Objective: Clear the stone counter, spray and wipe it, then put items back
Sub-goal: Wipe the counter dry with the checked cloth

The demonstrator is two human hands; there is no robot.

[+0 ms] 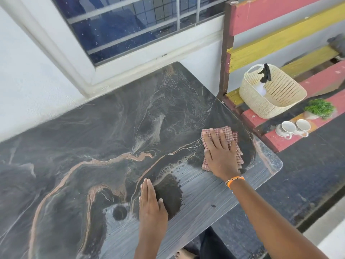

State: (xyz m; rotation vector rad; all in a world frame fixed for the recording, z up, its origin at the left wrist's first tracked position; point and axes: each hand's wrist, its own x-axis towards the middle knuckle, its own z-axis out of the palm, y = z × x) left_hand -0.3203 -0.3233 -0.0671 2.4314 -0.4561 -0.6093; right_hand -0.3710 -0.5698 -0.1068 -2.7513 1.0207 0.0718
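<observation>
The right hand (220, 152) lies flat with straight fingers on a folded checked cloth (222, 146), pressing it against the counter (93, 137) near its right edge; spreading the palm over the folds looks like a way to keep even pressure on the stone while wiping. The left hand (151, 200) is also open, fingers together and flat on the near part of the slab, holding nothing, probably as a brace for the reach across. Wet streaks and a few dark damp patches show on the near right portion of the stone, so the wiping step seems to be in hand, while the far and left areas look dry. The things taken off the counter wait on the painted bench (317, 81) to the right: a woven basket (280, 98) with a spray bottle (266, 75) standing inside it, a small green plant (320, 107) just beside the basket, and two white cups (295, 128) lying nearer, touching each other. Putting them back is not yet begun.
</observation>
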